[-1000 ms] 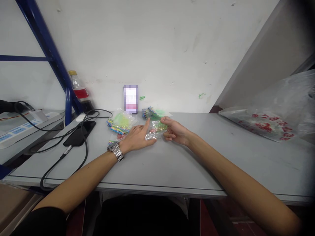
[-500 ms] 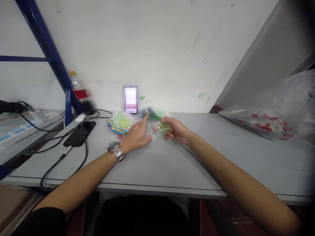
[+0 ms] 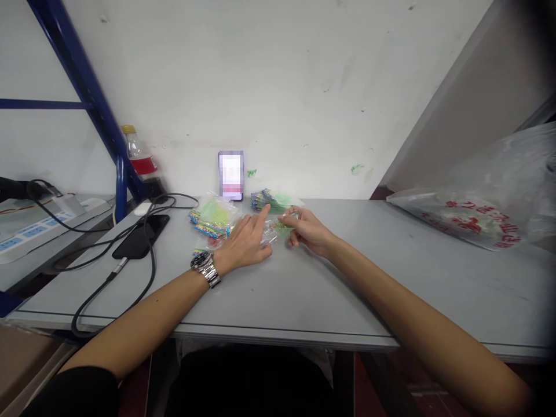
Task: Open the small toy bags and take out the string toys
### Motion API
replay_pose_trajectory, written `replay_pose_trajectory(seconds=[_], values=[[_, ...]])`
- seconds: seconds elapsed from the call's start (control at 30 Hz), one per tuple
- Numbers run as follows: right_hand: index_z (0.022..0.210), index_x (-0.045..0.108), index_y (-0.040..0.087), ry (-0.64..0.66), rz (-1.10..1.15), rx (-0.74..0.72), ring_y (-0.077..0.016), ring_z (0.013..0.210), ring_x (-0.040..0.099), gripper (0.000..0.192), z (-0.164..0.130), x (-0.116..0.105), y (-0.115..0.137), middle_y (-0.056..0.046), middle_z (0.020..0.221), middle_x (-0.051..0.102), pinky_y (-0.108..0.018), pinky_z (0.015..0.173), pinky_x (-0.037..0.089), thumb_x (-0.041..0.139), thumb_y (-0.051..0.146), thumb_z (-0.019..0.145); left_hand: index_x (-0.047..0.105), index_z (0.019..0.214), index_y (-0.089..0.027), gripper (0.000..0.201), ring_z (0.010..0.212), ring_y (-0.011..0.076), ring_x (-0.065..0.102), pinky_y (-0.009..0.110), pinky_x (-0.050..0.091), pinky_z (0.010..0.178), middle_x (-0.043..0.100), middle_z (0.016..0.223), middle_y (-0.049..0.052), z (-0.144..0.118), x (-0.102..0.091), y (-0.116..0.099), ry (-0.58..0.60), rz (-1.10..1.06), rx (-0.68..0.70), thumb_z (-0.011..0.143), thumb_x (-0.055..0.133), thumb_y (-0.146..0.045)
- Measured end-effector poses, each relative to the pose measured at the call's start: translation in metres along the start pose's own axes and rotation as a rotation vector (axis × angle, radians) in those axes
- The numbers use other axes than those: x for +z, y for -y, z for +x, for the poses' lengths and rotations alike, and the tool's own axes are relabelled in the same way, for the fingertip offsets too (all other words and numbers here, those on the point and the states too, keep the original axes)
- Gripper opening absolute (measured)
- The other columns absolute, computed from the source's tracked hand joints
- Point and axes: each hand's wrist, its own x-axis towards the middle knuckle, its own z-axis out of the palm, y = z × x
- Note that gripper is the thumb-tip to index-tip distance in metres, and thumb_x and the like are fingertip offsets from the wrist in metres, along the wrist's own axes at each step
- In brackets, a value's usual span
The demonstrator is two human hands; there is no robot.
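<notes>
My right hand [image 3: 306, 229] pinches a small clear plastic packet [image 3: 284, 225] with green and gold bits in it, just above the table. Fingers spread, my left hand [image 3: 247, 238] rests on the table with its fingertips beside the packet's left end. Left of that hand lies a heap of clear packets with yellow-green contents [image 3: 215, 213] and bright blue-and-yellow printed strips [image 3: 204, 223], partly hidden by the hand. Behind both hands sits a stack of similar packets [image 3: 264, 200] with green contents.
A lit phone [image 3: 231, 175] leans on the wall. At left are a black phone [image 3: 141, 236] on a cable, a bottle [image 3: 141, 159], a power strip [image 3: 47, 229] and a blue metal post [image 3: 82, 87]. A white plastic bag [image 3: 473, 220] lies at the right of the table [image 3: 304, 301].
My left hand has shifted slightly right, its index finger moving toward the packet. My right hand has turned a little and the packet in it has tilted.
</notes>
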Motion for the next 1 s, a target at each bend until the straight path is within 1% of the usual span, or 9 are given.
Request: replay_pose_trajectory(seconds=[0.1, 0.23, 0.4, 0.47, 0.6, 0.67, 0.77, 0.87, 1.0], values=[[0.085, 0.041, 0.023, -0.020, -0.014, -0.001, -0.0109, 0.032, 0.048, 0.023, 0.002, 0.003, -0.004, 0.008, 0.046, 0.047, -0.025, 0.044, 0.045, 0.062, 0.030, 0.086, 0.006, 0.151, -0.011, 0.089, 0.104, 0.0317, 0.054, 0.047, 0.044, 0.090, 0.057, 0.111, 0.016, 0.000, 0.000, 0.000, -0.002, -0.001, 0.002, 0.079, 0.055, -0.027], [0.085, 0.037, 0.023, -0.023, -0.089, -0.037, -0.0125, 0.033, 0.050, 0.025, 0.002, 0.006, -0.009, 0.009, 0.041, 0.045, -0.025, 0.045, 0.046, 0.059, 0.036, 0.089, 0.008, 0.149, -0.008, 0.087, 0.103, 0.0317, 0.054, 0.046, 0.044, 0.090, 0.058, 0.111, 0.017, 0.000, 0.000, -0.001, 0.010, 0.000, -0.009, 0.080, 0.055, -0.029], [0.087, 0.040, 0.023, 0.065, -0.109, -0.022, -0.0127, 0.033, 0.050, 0.025, -0.003, 0.008, -0.005, 0.010, 0.040, 0.043, -0.025, 0.045, 0.045, 0.058, 0.041, 0.089, 0.012, 0.148, -0.006, 0.083, 0.104, 0.0322, 0.054, 0.046, 0.044, 0.090, 0.058, 0.115, 0.020, 0.000, -0.001, -0.001, 0.000, 0.015, -0.035, 0.081, 0.054, -0.031], [0.087, 0.043, 0.023, 0.064, -0.139, -0.026, -0.0129, 0.031, 0.049, 0.022, -0.004, 0.007, -0.002, 0.010, 0.040, 0.043, -0.025, 0.044, 0.043, 0.059, 0.038, 0.087, 0.013, 0.148, -0.007, 0.084, 0.106, 0.0328, 0.054, 0.046, 0.044, 0.090, 0.058, 0.117, 0.020, 0.000, 0.000, -0.001, -0.007, 0.007, -0.039, 0.080, 0.055, -0.031], [0.087, 0.047, 0.022, 0.077, -0.135, -0.018, -0.0100, 0.029, 0.045, 0.020, -0.003, 0.001, 0.001, 0.007, 0.048, 0.053, -0.026, 0.043, 0.043, 0.064, 0.020, 0.077, 0.011, 0.150, -0.010, 0.085, 0.103, 0.0315, 0.054, 0.046, 0.044, 0.090, 0.059, 0.113, 0.017, -0.001, 0.001, 0.001, -0.024, -0.027, -0.037, 0.080, 0.054, -0.029], [0.086, 0.048, 0.021, 0.101, -0.136, -0.018, -0.0101, 0.028, 0.044, 0.021, -0.001, -0.002, -0.001, 0.008, 0.041, 0.048, -0.026, 0.043, 0.042, 0.065, 0.016, 0.074, 0.010, 0.150, -0.010, 0.085, 0.101, 0.0306, 0.055, 0.046, 0.044, 0.090, 0.059, 0.112, 0.016, -0.001, 0.001, 0.001, -0.021, -0.035, -0.036, 0.080, 0.054, -0.029], [0.081, 0.047, 0.021, 0.082, -0.174, -0.043, -0.0104, 0.028, 0.043, 0.020, 0.001, -0.004, -0.004, 0.009, 0.034, 0.043, -0.026, 0.044, 0.042, 0.066, 0.017, 0.074, 0.010, 0.150, -0.010, 0.086, 0.100, 0.0301, 0.055, 0.046, 0.044, 0.090, 0.059, 0.110, 0.016, -0.001, 0.001, 0.001, 0.004, -0.028, -0.033, 0.079, 0.055, -0.029], [0.077, 0.047, 0.020, 0.057, -0.214, -0.066, -0.0095, 0.029, 0.045, 0.018, 0.002, -0.003, -0.005, 0.006, 0.039, 0.051, -0.026, 0.046, 0.043, 0.065, 0.020, 0.077, 0.010, 0.150, -0.008, 0.086, 0.099, 0.0305, 0.056, 0.046, 0.044, 0.090, 0.059, 0.109, 0.016, -0.001, 0.001, 0.001, 0.027, -0.017, -0.033, 0.079, 0.055, -0.029], [0.076, 0.045, 0.020, 0.024, -0.202, -0.070, -0.0093, 0.027, 0.045, 0.018, -0.001, 0.004, -0.006, 0.005, 0.044, 0.056, -0.027, 0.044, 0.044, 0.062, 0.022, 0.081, 0.010, 0.150, -0.008, 0.085, 0.101, 0.0307, 0.056, 0.046, 0.044, 0.091, 0.059, 0.111, 0.017, 0.000, 0.001, 0.000, 0.012, -0.026, -0.034, 0.080, 0.054, -0.029]])
